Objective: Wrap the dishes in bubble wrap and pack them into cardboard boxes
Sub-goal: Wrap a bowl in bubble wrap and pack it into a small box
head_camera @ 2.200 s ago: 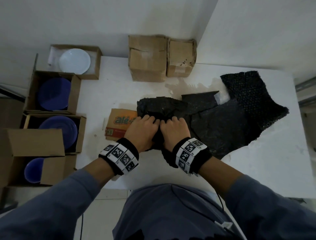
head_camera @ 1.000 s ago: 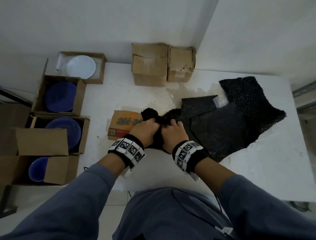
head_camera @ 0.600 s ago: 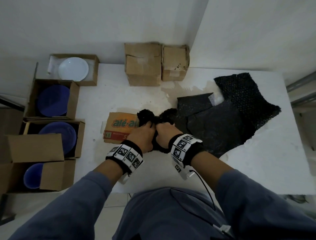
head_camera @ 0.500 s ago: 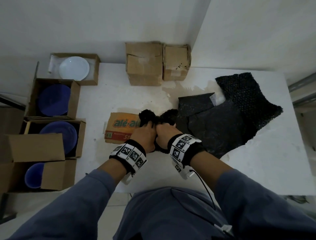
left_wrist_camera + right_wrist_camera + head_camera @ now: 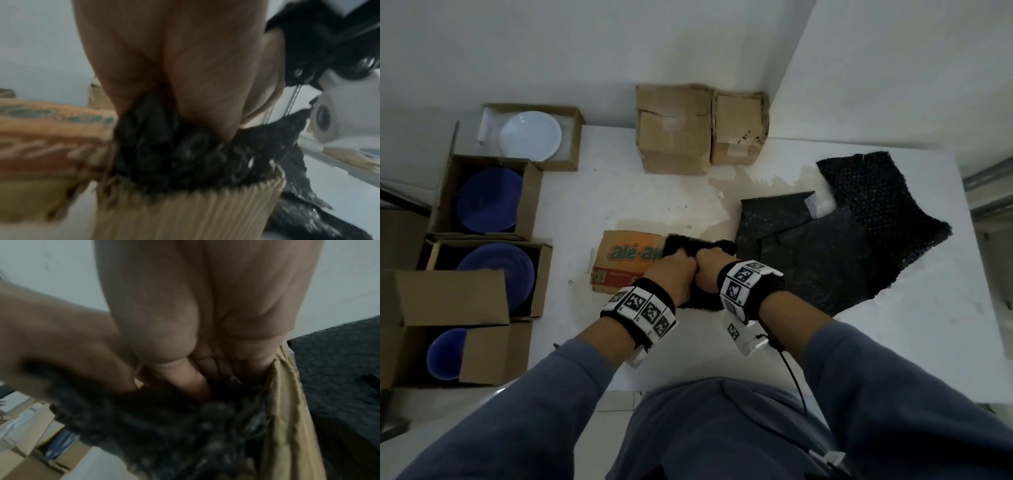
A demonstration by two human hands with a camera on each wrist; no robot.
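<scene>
Head view: left hand [image 5: 674,274] and right hand [image 5: 709,270] both clutch the black bundle [image 5: 690,246] (bubbly, crumpled).

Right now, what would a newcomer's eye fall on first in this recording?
Both hands, left hand and right hand, meet at table centre, gripping a black bubble-wrap bundle pushed into an orange printed box. Loose black bubble wrap sprawls to the right. Left of the table, open boxes hold blue dishes and a white plate.
</scene>
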